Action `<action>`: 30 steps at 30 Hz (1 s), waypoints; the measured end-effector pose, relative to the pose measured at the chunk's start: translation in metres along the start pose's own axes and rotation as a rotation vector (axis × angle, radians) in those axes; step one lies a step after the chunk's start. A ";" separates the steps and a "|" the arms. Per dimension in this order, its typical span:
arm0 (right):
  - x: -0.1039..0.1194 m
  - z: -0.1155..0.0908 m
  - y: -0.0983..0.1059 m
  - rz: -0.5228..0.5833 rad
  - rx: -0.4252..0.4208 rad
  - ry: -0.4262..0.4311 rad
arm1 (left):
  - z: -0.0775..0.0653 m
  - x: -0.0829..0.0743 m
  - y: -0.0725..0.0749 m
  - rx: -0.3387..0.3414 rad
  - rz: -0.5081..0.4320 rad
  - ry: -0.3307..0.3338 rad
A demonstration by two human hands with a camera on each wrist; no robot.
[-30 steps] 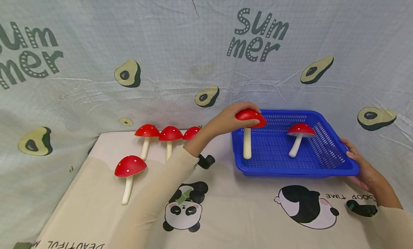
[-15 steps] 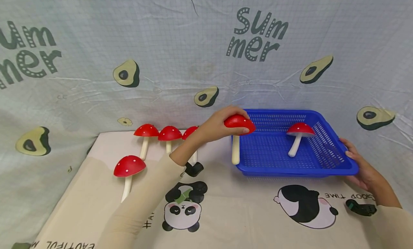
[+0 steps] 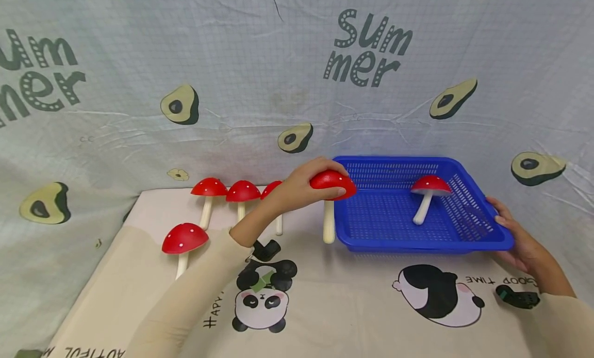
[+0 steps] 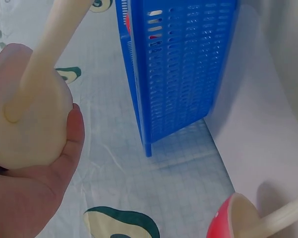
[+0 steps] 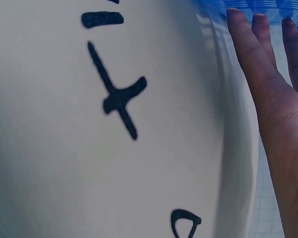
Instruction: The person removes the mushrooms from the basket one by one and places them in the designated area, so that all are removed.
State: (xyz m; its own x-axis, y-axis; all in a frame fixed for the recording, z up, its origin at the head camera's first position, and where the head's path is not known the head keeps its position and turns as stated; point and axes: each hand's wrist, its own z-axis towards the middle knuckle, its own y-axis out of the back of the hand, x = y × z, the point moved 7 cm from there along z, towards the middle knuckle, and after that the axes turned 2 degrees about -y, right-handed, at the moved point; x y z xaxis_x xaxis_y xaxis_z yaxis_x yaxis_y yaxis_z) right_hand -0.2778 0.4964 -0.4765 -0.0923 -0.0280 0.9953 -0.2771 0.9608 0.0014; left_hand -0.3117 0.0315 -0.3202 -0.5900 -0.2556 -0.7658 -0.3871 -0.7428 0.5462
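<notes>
My left hand (image 3: 294,190) grips a toy mushroom (image 3: 329,221) by its red, white-dotted cap, stem hanging down, just left of the blue plastic basket (image 3: 424,246). In the left wrist view, the cap's pale underside (image 4: 39,134) faces the camera, and the thumb lies along its edge. Inside the basket, a second mushroom (image 3: 430,185) leans against the mesh. My right hand (image 3: 522,242) holds the basket's right rim; in the right wrist view, several fingers (image 5: 246,44) reach up to the blue mesh.
Three mushrooms stand along the back left of the table, one at the far left (image 3: 209,186), one beside it (image 3: 243,191) and one partly behind my left arm (image 3: 279,225). Another mushroom (image 3: 184,239) is nearer the front. A printed cloth curtain (image 3: 241,64) rises behind the table.
My left hand has carried the mushroom leftward and a little lower, from over the basket's left part to outside its left edge. The right hand and basket have stayed in place.
</notes>
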 end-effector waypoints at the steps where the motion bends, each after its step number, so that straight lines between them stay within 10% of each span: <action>1: 0.000 0.000 0.000 0.000 -0.001 -0.002 | -0.002 0.001 0.001 -0.001 0.001 0.004; 30: 0.001 -0.001 -0.002 0.000 -0.012 0.007 | -0.050 0.016 0.032 -0.038 0.051 0.104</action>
State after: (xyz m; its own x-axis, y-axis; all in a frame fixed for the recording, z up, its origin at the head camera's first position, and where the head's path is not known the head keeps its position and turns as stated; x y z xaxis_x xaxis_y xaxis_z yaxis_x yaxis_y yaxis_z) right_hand -0.2768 0.4950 -0.4754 -0.0859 -0.0260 0.9960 -0.2653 0.9642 0.0023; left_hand -0.2977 -0.0271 -0.3321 -0.5310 -0.3548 -0.7695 -0.3301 -0.7498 0.5735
